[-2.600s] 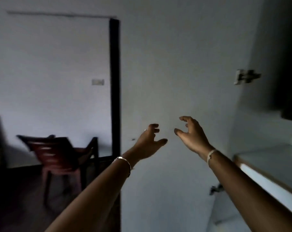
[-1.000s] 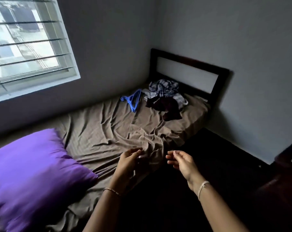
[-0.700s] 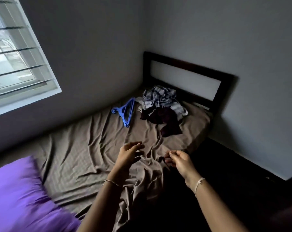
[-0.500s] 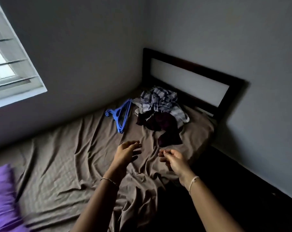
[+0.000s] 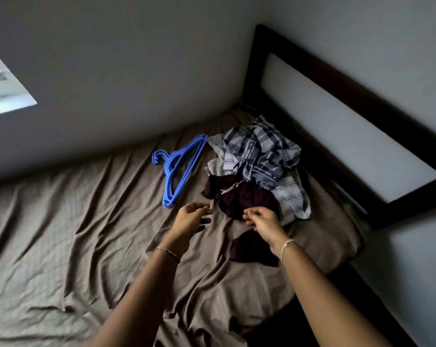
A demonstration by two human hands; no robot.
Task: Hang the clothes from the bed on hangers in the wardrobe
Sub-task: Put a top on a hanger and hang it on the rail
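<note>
A crumpled heap of clothes lies near the end of the bed: a blue-and-white plaid shirt (image 5: 262, 151) on top, a dark maroon garment (image 5: 242, 196) in front of it. A stack of blue plastic hangers (image 5: 179, 169) lies flat on the brown sheet (image 5: 74, 221), left of the heap. My left hand (image 5: 190, 219) hovers above the sheet just below the hangers, fingers loosely curled and holding nothing. My right hand (image 5: 260, 219) is over the front edge of the maroon garment, fingers loosely curled; no cloth shows in its grip. The wardrobe is out of view.
The dark wooden bed frame (image 5: 362, 101) stands at the right behind the clothes. Grey walls close the corner. A window edge (image 5: 4, 91) shows at the far left. Dark floor (image 5: 362, 296) lies along the bed's right side.
The view has swung from a wall and doorway to the bed, then closed in on the clothes. Both hands have come forward to just short of the hangers and the maroon garment.
</note>
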